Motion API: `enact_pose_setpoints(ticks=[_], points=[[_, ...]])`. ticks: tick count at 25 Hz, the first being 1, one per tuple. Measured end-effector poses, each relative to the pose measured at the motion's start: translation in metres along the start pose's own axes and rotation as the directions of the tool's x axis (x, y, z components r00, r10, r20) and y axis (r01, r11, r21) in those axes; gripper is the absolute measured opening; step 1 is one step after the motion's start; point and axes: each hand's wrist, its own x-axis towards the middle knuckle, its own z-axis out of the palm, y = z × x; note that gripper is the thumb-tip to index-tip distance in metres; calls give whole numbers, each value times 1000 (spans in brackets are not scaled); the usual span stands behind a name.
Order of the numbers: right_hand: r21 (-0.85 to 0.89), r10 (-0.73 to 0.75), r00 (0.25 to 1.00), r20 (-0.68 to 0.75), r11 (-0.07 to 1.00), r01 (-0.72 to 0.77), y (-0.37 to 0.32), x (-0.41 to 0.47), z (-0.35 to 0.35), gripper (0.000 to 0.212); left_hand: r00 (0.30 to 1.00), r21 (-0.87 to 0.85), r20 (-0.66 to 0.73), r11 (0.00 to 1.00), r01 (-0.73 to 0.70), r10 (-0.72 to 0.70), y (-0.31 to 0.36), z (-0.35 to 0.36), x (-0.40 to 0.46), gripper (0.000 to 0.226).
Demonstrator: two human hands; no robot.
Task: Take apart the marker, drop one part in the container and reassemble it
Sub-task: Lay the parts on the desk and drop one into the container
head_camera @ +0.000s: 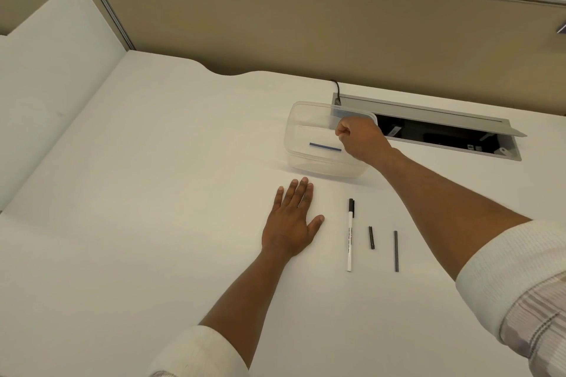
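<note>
A white desk [153, 193] runs back to a beige partition. The clear plastic tub [295, 138] holds a thin blue rod [325, 147], lying crosswise just left of the right hand [358, 138], whose fingers are curled; whether they pinch anything I cannot tell. The left hand [291, 223] lies flat and released. The white marker barrel [350, 236] and two dark pieces [371, 237] lie lengthwise near it.

The container [309, 131] stands open-topped, but the right hand [358, 139] hangs over its right half, fingers curled. Just behind it an open cable hatch [428, 119] blocks the way. In front of the container, the left hand [291, 220] lies flat beside the marker [350, 236] and two dark parts [371, 237] [396, 251]. Left of the container the table [153, 177] is bare.
</note>
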Motion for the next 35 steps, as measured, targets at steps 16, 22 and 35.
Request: enact_pose_setpoints(ticks=[16,22,35], points=[[169,11,945,-327,985,47,34,-98,-29,25,999,10,27,999,38,-38,10,2,-12,71],[212,111,944,-310,976,-45,64,-160,-9,23,1000,19,16,1000,17,-17,12,3,-36,70],[174,299,940,-164,947,-270,107,-265,48,30,1000,17,15,1000,21,-22,16,3,-79,69]])
